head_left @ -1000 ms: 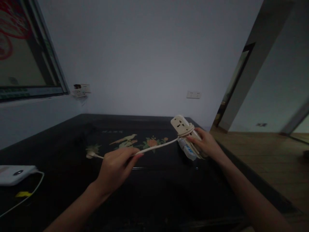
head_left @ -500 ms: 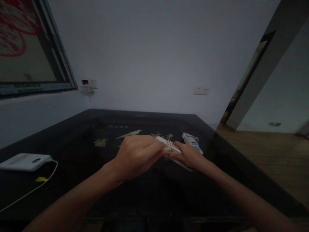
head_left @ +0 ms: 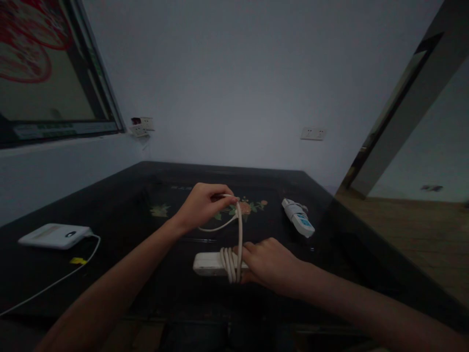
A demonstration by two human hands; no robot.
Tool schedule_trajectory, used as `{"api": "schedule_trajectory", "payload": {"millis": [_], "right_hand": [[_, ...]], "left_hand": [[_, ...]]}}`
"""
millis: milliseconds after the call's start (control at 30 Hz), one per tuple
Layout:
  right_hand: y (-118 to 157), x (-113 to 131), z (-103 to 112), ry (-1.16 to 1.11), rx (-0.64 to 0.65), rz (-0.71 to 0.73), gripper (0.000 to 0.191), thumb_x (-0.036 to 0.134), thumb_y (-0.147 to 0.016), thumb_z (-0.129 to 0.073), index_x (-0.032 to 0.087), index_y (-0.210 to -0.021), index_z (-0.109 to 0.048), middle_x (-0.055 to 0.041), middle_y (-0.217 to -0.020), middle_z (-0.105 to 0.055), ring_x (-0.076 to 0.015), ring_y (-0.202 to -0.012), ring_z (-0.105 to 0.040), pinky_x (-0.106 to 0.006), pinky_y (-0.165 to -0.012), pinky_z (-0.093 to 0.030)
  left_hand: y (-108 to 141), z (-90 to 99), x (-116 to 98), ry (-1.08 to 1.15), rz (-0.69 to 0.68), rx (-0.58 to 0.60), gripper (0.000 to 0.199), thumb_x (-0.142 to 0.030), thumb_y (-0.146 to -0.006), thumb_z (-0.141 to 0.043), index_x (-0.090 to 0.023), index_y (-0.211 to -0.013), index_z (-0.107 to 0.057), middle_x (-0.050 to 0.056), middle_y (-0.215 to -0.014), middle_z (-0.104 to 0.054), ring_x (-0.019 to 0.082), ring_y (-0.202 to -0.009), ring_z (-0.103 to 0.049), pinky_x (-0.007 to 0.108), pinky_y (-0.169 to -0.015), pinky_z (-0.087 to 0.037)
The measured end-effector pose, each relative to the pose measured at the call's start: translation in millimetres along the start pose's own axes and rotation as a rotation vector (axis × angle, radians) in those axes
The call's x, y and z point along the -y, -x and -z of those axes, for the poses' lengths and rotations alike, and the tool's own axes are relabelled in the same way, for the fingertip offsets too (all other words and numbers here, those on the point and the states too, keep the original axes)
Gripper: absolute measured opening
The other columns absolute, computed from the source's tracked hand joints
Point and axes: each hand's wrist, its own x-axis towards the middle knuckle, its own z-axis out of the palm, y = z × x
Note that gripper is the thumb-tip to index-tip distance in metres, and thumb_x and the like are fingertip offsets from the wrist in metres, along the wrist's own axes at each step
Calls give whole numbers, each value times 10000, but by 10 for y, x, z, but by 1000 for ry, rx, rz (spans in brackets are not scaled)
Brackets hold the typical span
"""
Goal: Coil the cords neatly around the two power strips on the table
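A white power strip (head_left: 208, 264) lies across in front of me, low over the dark table. Several turns of its off-white cord (head_left: 227, 265) are wrapped around its middle. My right hand (head_left: 274, 266) is closed around the strip's right end, hiding that end. Up and to the left, my left hand (head_left: 208, 203) pinches the cord between thumb and fingers. From there the cord runs taut down to the coils, and a loose length loops below the left hand.
A second white power strip (head_left: 298, 218), wrapped in its own cord, lies at the right. On the left are a white power bank (head_left: 54, 236) with a cable and a yellow scrap (head_left: 78, 261). The black table (head_left: 176, 293) has a flower pattern and meets the wall.
My left hand has moved away from the strip, drawing the cord up. The strip has come nearer to me and turned level, with my right hand still on it.
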Motion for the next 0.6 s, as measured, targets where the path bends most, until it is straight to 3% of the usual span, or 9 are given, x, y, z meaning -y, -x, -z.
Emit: {"api": "schedule_trajectory", "payload": {"millis": [167, 400, 500, 600], "right_hand": [[40, 28, 57, -29, -55, -24, 404, 448, -808, -648, 127, -1036, -552, -99, -930, -698, -243, -734, -685, -293, -551, -455], [120, 26, 235, -158, -193, -36, 518, 497, -748, -693, 153, -1093, -517, -63, -789, -704, -240, -656, -680, -272, -513, -384], [199, 28, 357, -278, -302, -50, 558, 474, -705, -740, 181, -1124, -514, -44, -798, -705, -219, -650, -671, -255, -523, -383], [305, 42, 473, -458, -392, -83, 812, 452, -639, -796, 215, -1308, -403, 4, -736, -689, -181, -589, -641, -231, -500, -380]], "left_hand": [[18, 56, 153, 99, 115, -35, 237, -323, -798, -594, -125, -689, -667, -11, -556, -586, 77, -501, -474, 176, -460, -342], [108, 58, 383, 195, 136, -24, 236, -298, -818, -568, -115, -698, -657, 3, -576, -607, 77, -503, -498, 169, -459, -365], [153, 65, 406, 178, 72, 2, 238, -309, -847, -542, -122, -847, -690, 20, -627, -648, 89, -514, -531, 179, -465, -397], [191, 37, 353, 141, -2, 77, 311, -352, -887, -492, -142, -1006, -688, 56, -724, -697, 122, -584, -599, 212, -517, -458]]}}
